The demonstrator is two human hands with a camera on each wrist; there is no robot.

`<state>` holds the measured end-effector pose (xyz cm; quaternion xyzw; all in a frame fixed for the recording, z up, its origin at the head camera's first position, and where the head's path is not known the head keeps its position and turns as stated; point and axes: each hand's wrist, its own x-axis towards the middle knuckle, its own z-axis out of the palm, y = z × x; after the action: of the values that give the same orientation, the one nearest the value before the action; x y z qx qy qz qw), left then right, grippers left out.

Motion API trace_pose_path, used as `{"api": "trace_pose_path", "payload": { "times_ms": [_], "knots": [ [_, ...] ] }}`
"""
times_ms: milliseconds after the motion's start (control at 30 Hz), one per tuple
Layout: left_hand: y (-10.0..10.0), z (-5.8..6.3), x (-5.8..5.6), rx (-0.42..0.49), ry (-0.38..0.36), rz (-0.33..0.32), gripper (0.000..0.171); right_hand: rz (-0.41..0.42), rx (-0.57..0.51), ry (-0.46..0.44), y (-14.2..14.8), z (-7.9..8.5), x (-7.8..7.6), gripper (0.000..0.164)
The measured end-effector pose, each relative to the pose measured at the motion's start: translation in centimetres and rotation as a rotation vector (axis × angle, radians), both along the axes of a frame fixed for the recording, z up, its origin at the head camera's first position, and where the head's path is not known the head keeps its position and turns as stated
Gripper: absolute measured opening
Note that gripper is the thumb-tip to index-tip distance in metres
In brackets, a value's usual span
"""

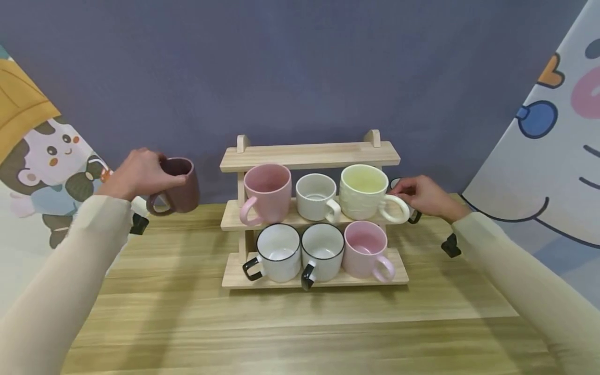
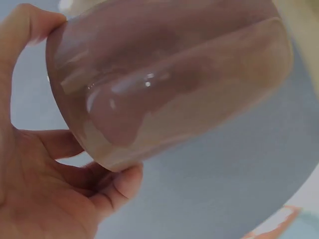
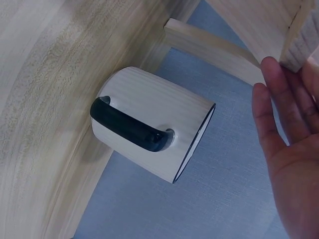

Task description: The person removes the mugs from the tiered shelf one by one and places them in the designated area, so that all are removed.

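A dark reddish-brown mug (image 1: pixel 185 190) is up in the air at the left, tilted, its handle toward the person. My left hand (image 1: pixel 142 174) grips it at the rim, the thumb on one side and fingers on the other, as the left wrist view shows. My right hand (image 1: pixel 426 195) is at the right end of the wooden shelf rack (image 1: pixel 309 155), its fingertips right at a plank's corner and fairly straight in the right wrist view. Just beyond that hand, a ribbed white mug (image 3: pixel 149 119) with a black handle and dark rim stands on the table, mostly hidden in the head view.
On the rack's middle tier stand a pink mug (image 1: pixel 267 192), a white mug (image 1: pixel 315 198) and a pale yellow mug (image 1: pixel 363 192). Below are two black-handled white mugs (image 1: pixel 278 255) and a light pink mug (image 1: pixel 365 250). Behind the wooden table (image 1: pixel 281 333) hangs a grey-blue backdrop (image 1: pixel 300 78).
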<state>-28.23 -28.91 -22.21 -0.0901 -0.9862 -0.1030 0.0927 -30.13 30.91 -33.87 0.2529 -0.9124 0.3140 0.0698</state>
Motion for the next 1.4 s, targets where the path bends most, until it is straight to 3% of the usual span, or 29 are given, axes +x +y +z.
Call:
{"api": "trace_pose_path", "payload": {
  "times_ms": [133,267,533,800,1133,1267,1400],
  "knots": [
    [0.1,-3.6,-1.1,-0.001,-0.057,-0.033,0.049,-0.004,-0.008,0.0,0.1,0.1,0.1,0.01],
    [0.3,-6.4,-2.1,0.0,-0.118,-0.072,0.046,-0.005,-0.027,-0.008,0.0,0.3,0.2,0.01],
    [1.0,-9.7,-4.1,-0.017,-0.127,-0.116,0.038,-0.004,-0.034,-0.014,-0.4,0.2,0.4,0.01],
    [1.9,-10.6,-5.0,-0.011,-0.103,-0.12,0.043,0.015,-0.023,0.018,-0.5,0.2,0.4,0.011],
    [2.3,-11.4,-5.5,0.042,-0.077,-0.226,0.049,0.006,-0.009,0.046,-0.3,0.3,0.6,0.011],
    [2.4,-11.0,-5.1,0.042,-0.074,-0.243,0.056,0.003,-0.013,0.044,-0.4,0.2,0.6,0.011],
    [2.2,-9.8,-4.3,0.056,-0.073,-0.251,0.054,0.003,-0.03,0.043,-0.2,-0.1,0.5,0.011]
  ]
}}
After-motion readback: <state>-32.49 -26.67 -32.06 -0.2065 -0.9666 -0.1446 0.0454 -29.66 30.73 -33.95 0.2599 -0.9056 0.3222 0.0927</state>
